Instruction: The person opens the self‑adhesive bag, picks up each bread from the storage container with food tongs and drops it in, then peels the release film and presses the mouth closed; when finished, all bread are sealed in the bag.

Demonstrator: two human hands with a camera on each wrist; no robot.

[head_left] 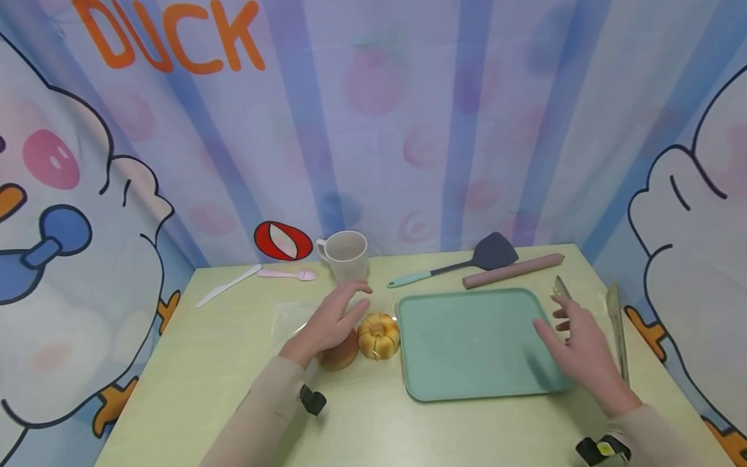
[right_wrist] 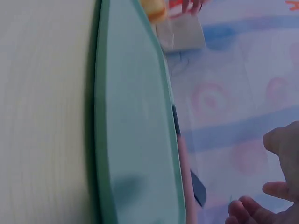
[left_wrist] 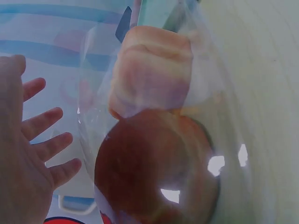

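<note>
My left hand [head_left: 334,318] hovers over a round brown bun [head_left: 340,355], partly hiding it, with fingers loosely extended and nothing held. Beside the bun lies a golden, ridged, pumpkin-shaped bread [head_left: 379,337]. Clear plastic [left_wrist: 229,107] surrounds both in the left wrist view, where my left fingers stand spread alongside. My right hand [head_left: 578,344] is raised over the right end of a green tray [head_left: 473,344], thumb and fingers apart, holding nothing. Just past its fingertips shows a metal tip [head_left: 561,285]; a long metal utensil [head_left: 617,331] lies to its right.
A white mug [head_left: 346,254] stands at the table's back edge. Left of it lie a pink spoon [head_left: 286,275] and a white plastic knife [head_left: 229,286]. Behind the tray are a spatula [head_left: 493,251] and a pinkish rolling pin [head_left: 513,271]. A printed curtain [head_left: 408,130] closes off the back.
</note>
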